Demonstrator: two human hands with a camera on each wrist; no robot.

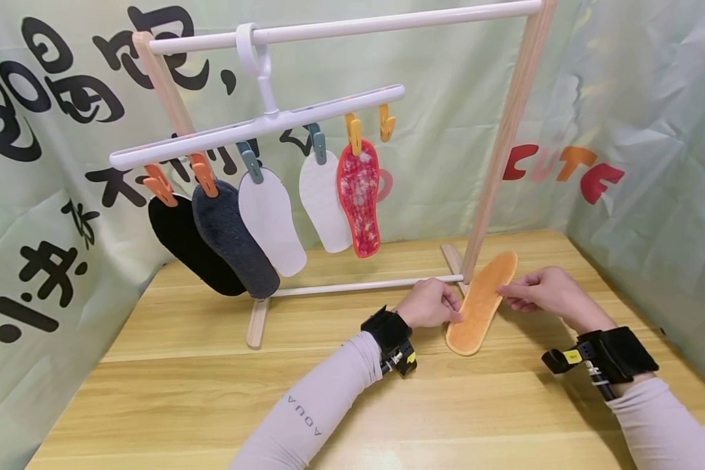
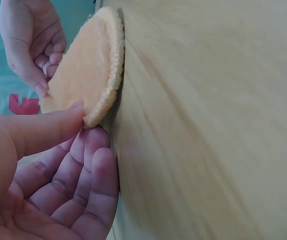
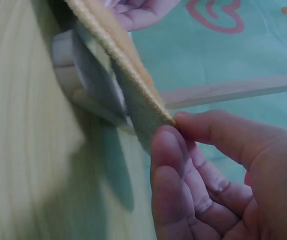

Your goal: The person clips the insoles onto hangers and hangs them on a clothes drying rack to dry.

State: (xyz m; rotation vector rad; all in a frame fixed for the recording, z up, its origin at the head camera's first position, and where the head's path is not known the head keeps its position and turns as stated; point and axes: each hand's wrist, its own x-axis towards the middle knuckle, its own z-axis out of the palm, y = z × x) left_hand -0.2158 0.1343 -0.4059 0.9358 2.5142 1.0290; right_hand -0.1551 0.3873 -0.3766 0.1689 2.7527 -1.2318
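An orange fuzzy insole (image 1: 483,303) with a stitched pale edge is held between my two hands, tilted over the table's right side. My left hand (image 1: 430,303) pinches its left edge near the lower end, thumb on top, as the left wrist view shows. On the opposite edge, higher up, my right hand (image 1: 543,295) pinches it between thumb and fingers. In the right wrist view the insole's greyish underside (image 3: 138,107) faces the table, with a shadow below. Beyond the hands, a red-and-white insole (image 1: 360,199) hangs from a yellow clothespin (image 1: 354,135); another yellow clothespin (image 1: 386,123) beside it holds nothing.
A white hanger (image 1: 258,125) hooks over the rack's top rail (image 1: 352,27). Black (image 1: 182,241), dark grey (image 1: 232,238) and white insoles (image 1: 272,222) hang clipped along it. The rack's wooden right post (image 1: 508,140) stands just behind the orange insole; a low rail (image 1: 364,286) crosses the table.
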